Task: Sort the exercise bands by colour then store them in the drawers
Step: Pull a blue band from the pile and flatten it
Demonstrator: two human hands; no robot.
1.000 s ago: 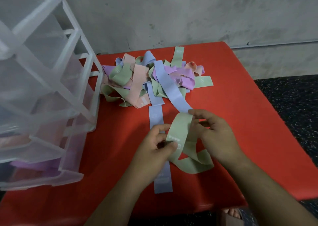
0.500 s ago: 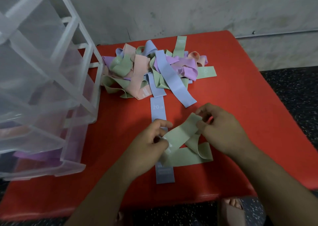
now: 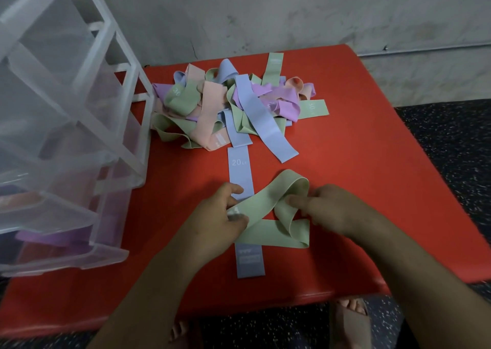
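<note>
Sorting step: green band [image 3: 268,208] pinched at its printed end by left hand [image 3: 220,216], fingers curled; twisted loop gripped in curled fingers of right hand [image 3: 332,208]. Held low over table [image 3: 372,163], across flat blue band [image 3: 240,170], near mixed pile [image 3: 225,104]. Next, likely: untwist, flatten, lay down apart from blue; drawers [image 3: 66,136] at left, for later.

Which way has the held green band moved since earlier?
Yes: the green band came down toward the camera, its upper end now clear of the slanted blue band.
</note>
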